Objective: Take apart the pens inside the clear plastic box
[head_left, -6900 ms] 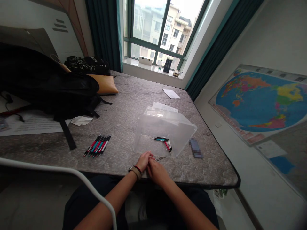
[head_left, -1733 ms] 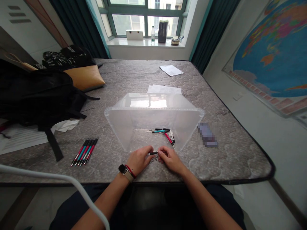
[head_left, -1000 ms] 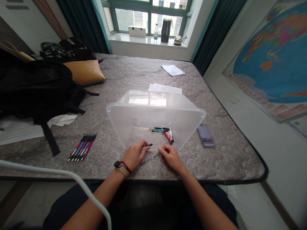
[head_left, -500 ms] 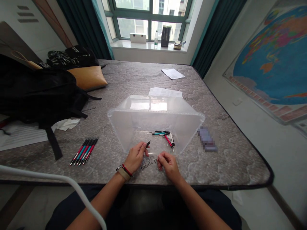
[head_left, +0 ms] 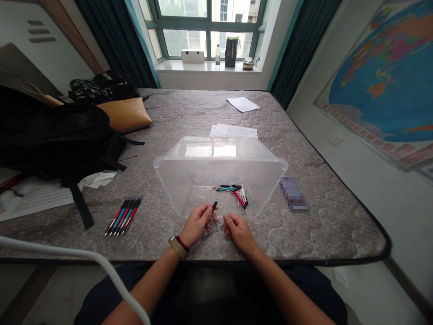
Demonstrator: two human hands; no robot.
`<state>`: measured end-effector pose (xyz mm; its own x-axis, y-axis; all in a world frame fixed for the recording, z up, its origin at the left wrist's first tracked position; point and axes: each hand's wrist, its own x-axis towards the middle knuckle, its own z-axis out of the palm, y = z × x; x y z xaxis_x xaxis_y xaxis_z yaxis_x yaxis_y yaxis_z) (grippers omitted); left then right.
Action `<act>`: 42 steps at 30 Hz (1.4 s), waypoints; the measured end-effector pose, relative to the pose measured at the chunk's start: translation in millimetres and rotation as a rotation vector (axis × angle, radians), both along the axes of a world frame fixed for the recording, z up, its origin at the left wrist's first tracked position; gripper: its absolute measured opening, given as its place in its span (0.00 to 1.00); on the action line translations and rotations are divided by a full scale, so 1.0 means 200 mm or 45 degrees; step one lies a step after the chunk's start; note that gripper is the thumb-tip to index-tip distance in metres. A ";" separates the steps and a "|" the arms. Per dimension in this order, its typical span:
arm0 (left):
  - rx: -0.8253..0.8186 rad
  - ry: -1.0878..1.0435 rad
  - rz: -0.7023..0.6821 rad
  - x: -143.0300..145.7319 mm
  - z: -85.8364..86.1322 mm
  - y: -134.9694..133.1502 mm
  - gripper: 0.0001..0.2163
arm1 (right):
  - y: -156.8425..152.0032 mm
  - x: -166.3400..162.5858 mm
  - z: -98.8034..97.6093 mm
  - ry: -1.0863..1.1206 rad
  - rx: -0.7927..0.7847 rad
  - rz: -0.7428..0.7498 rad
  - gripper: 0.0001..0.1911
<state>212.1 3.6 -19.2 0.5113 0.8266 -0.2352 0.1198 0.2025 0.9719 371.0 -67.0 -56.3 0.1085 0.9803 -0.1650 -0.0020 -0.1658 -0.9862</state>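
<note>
Pens (head_left: 122,217) lay in a row, seemingly finished; loose pen parts (head_left: 240,199) lay, apparently unassembled, inside the clear plastic bin (head_left: 219,159).
In the head view, the left hand (head_left: 198,222) pinched a black pen piece (head_left: 214,206) by the bin's opening, seemingly incomplete; the right hand (head_left: 240,232) was curled nearby, whether holding anything I couldn't tell.

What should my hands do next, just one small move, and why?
I'd probably bring your right hand over to the black piece. Your left hand grips that piece with one end sticking out toward the bin, and the right is curled close by, not touching it. I can't tell whether the right holds anything small.
</note>
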 end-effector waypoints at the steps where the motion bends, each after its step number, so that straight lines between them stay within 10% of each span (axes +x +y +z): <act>1: 0.147 0.107 -0.032 0.00 0.00 -0.01 0.18 | 0.00 0.00 -0.01 0.013 0.003 0.008 0.24; 5: 0.617 0.412 -0.171 0.01 -0.01 -0.06 0.12 | 0.01 0.00 -0.04 0.103 -0.001 0.030 0.24; 11: 0.686 0.532 -0.224 0.02 -0.02 -0.08 0.09 | 0.02 0.00 -0.03 0.093 -0.011 -0.071 0.25; 36: 0.056 0.243 -0.394 0.02 -0.01 -0.04 0.25 | 0.00 0.04 0.00 0.049 0.077 0.122 0.20; 42: 0.591 0.502 -0.227 0.01 -0.01 -0.07 0.18 | 0.02 0.06 0.02 -0.080 0.079 0.165 0.23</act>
<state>213.9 -9.4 -20.4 0.5984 0.7980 -0.0716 0.4796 -0.2852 0.8298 383.2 -63.5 -52.0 -0.0111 0.9948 -0.1008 0.0775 -0.0996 -0.9920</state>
